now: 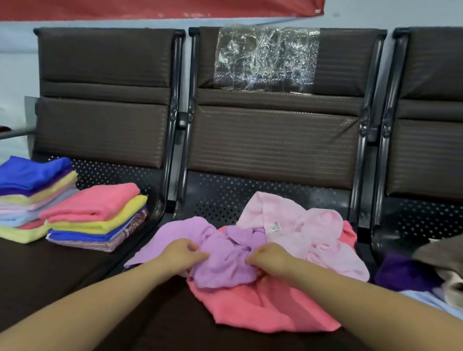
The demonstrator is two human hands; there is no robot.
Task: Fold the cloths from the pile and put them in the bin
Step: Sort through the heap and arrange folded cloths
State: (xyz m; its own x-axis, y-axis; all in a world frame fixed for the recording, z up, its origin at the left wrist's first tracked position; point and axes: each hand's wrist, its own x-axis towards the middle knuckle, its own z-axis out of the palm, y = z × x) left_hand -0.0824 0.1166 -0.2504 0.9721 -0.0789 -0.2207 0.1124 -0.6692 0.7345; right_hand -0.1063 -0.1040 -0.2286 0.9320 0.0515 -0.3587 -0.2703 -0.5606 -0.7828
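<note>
Both hands, left hand and right hand, bunch the lilac cloth between them atop the pile; it looks light and floppy, best grabbed by its corners.

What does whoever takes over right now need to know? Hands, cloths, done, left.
Left hand and right hand both grip the crumpled lilac cloth on the middle seat.
It lies on a coral cloth, with a pale pink cloth behind.
Done: two folded stacks on the left seat.
Left: fold these three, plus the purple and brown cloths on the right seat. No bin in view, so binning is pending.
</note>
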